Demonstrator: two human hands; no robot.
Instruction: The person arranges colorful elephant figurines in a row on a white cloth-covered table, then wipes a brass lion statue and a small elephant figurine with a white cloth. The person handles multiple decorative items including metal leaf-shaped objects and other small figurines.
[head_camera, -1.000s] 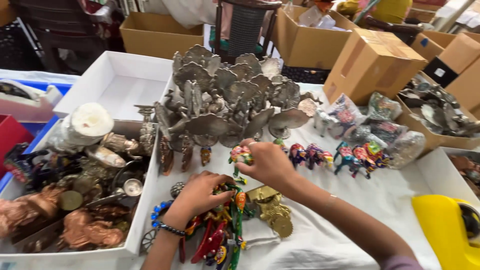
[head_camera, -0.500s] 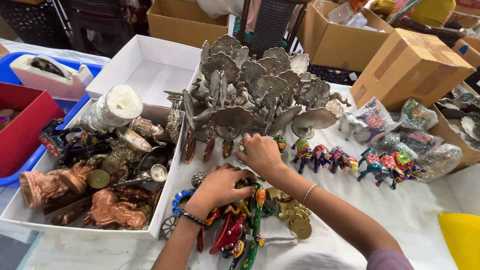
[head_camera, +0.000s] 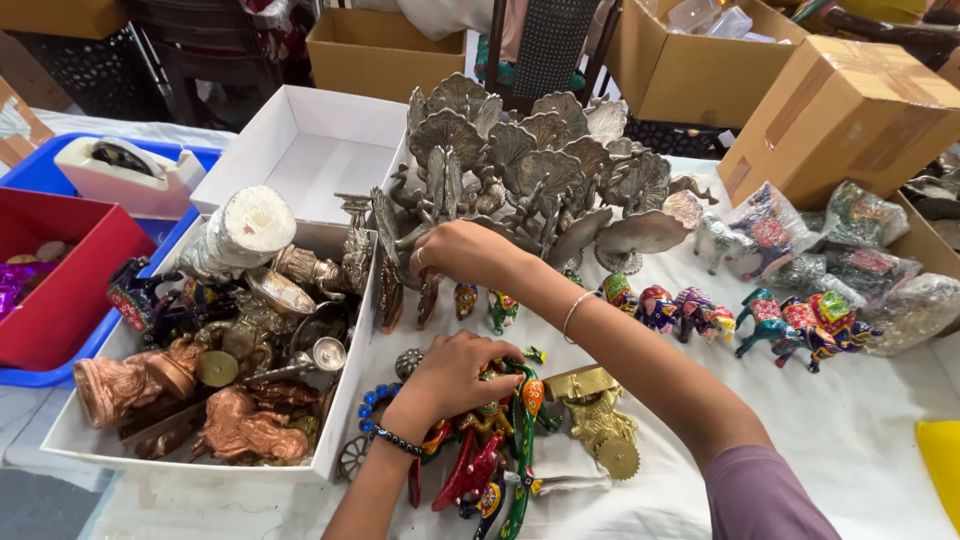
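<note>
Painted wooden parrot figures in red, green and orange (head_camera: 490, 455) lie heaped on the white cloth-covered table (head_camera: 860, 440), just in front of a dense cluster of silver-grey metal peacock figurines with fanned tails (head_camera: 530, 160). The left hand (head_camera: 455, 375), a dark bead bracelet at its wrist, rests on top of the heap with its fingers curled down over the figures; whether they pinch one piece or only press on the pile cannot be told from this angle. The right hand (head_camera: 465, 250), a thin bangle on its wrist, reaches to the front edge of the peacock cluster, fingers drawn together around something small and hidden there. Brass gear-shaped ornaments (head_camera: 595, 425) lie touching the parrots on their right, and a row of small painted elephant figurines (head_camera: 720, 315) stands beyond the right forearm. To the left, a white cardboard tray of copper and brass statuettes (head_camera: 215, 390) sits beside a second, bare white box (head_camera: 300, 150). The risk, as judged from here, lies in the crowding: the right forearm crosses low over the elephants and the hand works among closely packed peacock tails, so a careless pull could topple neighbouring pieces or snag a tail.
</note>
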